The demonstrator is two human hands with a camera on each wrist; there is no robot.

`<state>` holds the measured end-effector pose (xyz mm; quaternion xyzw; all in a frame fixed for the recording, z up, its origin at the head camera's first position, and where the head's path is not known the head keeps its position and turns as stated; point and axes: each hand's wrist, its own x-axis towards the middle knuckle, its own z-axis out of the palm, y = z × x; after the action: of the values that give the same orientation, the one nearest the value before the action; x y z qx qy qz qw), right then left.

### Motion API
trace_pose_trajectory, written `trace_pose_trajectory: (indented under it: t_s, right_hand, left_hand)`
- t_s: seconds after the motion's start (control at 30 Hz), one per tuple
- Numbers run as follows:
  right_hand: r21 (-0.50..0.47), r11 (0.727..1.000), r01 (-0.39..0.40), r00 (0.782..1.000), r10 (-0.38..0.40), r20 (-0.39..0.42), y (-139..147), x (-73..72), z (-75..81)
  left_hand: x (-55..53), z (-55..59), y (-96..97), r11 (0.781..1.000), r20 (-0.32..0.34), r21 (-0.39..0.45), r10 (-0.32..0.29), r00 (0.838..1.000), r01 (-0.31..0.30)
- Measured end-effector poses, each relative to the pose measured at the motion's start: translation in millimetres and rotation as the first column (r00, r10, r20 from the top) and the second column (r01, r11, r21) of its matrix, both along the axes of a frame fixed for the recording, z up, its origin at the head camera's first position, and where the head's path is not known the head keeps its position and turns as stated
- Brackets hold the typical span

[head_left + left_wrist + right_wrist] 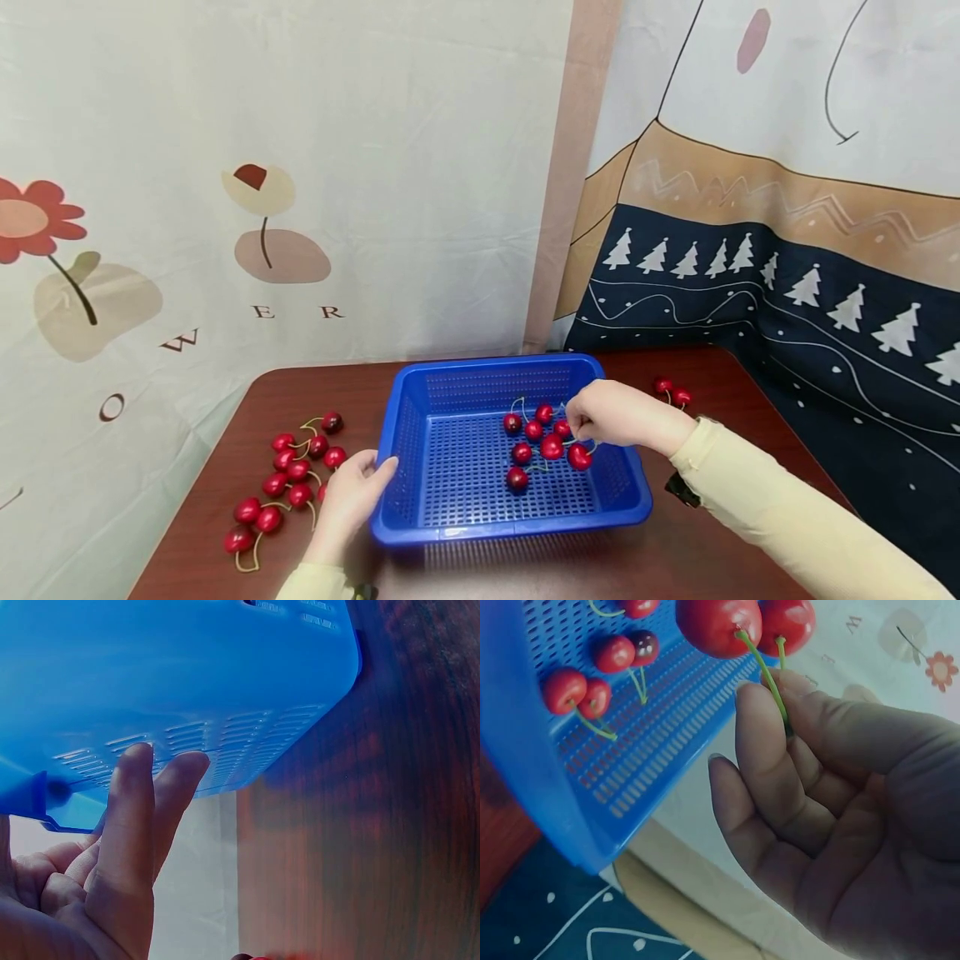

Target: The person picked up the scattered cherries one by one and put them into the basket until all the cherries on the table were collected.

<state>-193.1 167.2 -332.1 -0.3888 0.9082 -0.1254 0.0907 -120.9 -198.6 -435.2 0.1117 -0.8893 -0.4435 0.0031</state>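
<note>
A blue plastic basket point(510, 530) with slotted walls and a grid bottom holds several dark red cherries point(517, 479) in its right half. My left hand point(352, 496) grips the basket's left rim, thumb over the edge; in the left wrist view its fingers point(129, 817) lie against the outer wall. Over the basket's right side, my right hand point(618, 414) pinches green stems point(769, 679) between thumb and fingers. From them hangs a pair of cherries point(718, 626), seen large in the right wrist view.
Left of the basket, several cherries with stems point(297, 470) lie on the brown wooden table point(202, 492). Two more cherries point(681, 397) lie at the back right, behind the right forearm. A printed curtain point(420, 183) hangs behind the table.
</note>
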Motion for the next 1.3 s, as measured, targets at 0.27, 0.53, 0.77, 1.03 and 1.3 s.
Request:
trace_pose_trajectory:
  t_s: [0.27,0.53,0.77,1.03,1.3]
  right_hand:
    - [0.103,0.994,-0.030,0.999,0.026,0.043,-23,-2.3,-6.7]
    - [0.231,0.971,-0.057,0.992,0.029,0.123,-42,-2.9,-15.7]
    - [0.326,0.944,-0.048,0.993,0.010,0.118,-56,0.0,-21.9]
    - [0.460,0.888,-0.011,0.991,-0.051,0.124,-63,2.3,-34.8]
    - [0.542,0.841,0.006,0.987,-0.092,0.131,-64,4.5,-42.4]
  left_hand:
    - [0.3,0.3,-0.4,1.000,0.008,-0.007,-0.006,1.000,0.006]
    - [0.4,-0.1,-0.6,1.000,0.003,0.008,-0.009,1.000,0.009]
    - [0.1,0.0,-0.1,1.000,0.006,0.007,-0.008,1.000,0.008]
    - [-0.5,0.0,-0.6,1.000,0.020,-0.007,-0.012,1.000,0.012]
    - [-0.2,0.0,-0.9,1.000,0.028,0.004,-0.007,1.000,0.007]
